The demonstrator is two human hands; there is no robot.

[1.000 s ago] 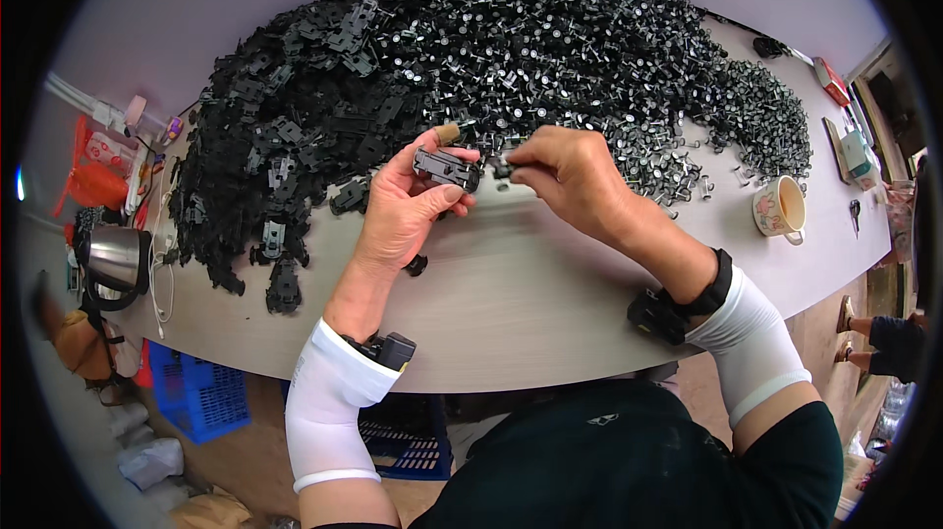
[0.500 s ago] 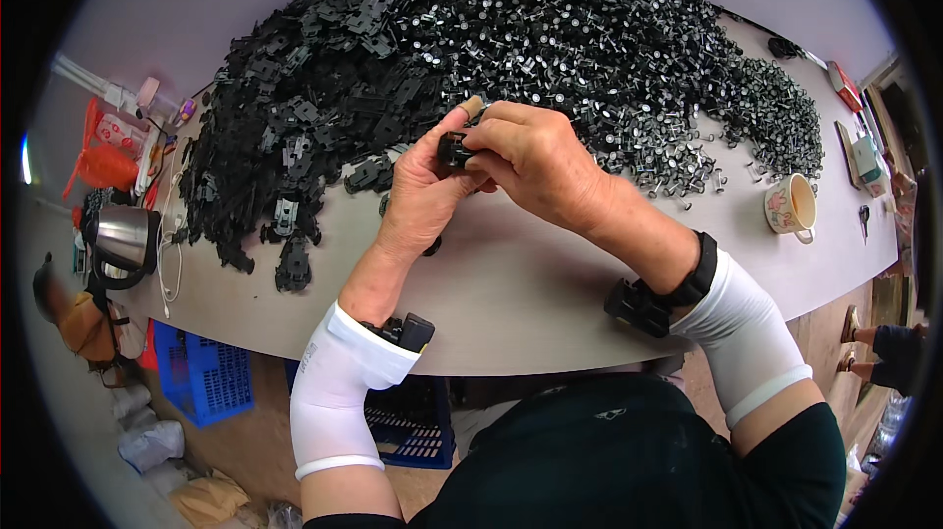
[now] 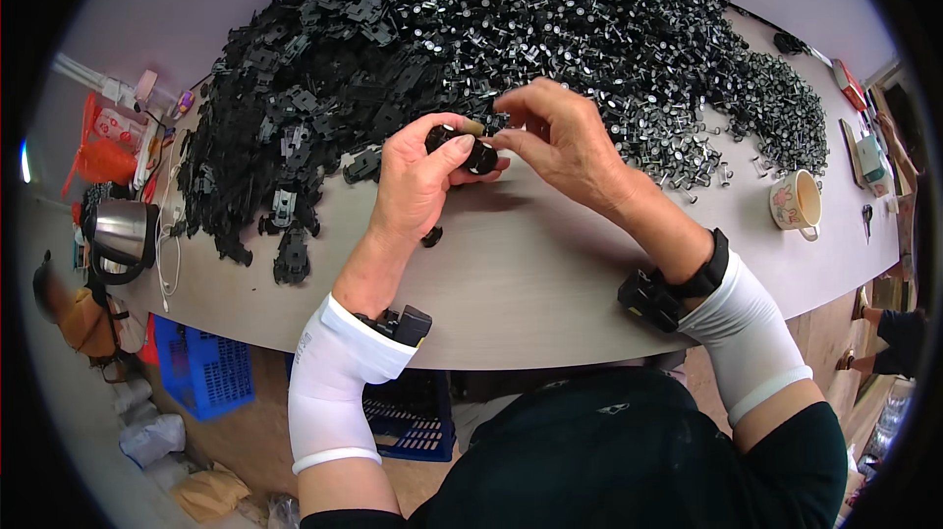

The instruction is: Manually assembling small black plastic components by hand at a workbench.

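Observation:
My left hand [image 3: 408,180] is closed around a black plastic toy car chassis [image 3: 478,158], its thumb lying across the top. Rounded black ends that look like wheels show beyond the fingers. A tan cover wraps one of the left fingertips. Close by on the right, my right hand [image 3: 570,141] is curled with thumb and fingers apart, and its thumb tip is beside the chassis. Nothing plainly shows between those fingers. Behind my hands lie a heap of flat black chassis parts [image 3: 295,87] and a heap of small wheels on axles [image 3: 609,28] with silvery discs.
A patterned cup [image 3: 792,203] stands at the right of the table [image 3: 550,303]. Keys [image 3: 867,220] lie beyond it. At the left are a steel kettle [image 3: 123,239] and a white cable [image 3: 169,264]. Blue crates [image 3: 206,372] sit below. Another person's legs [image 3: 889,342] show at far right.
My right hand has drawn back to the right, off the chassis, and its fingers have parted. The left hand keeps its hold, and the chassis now shows more fully.

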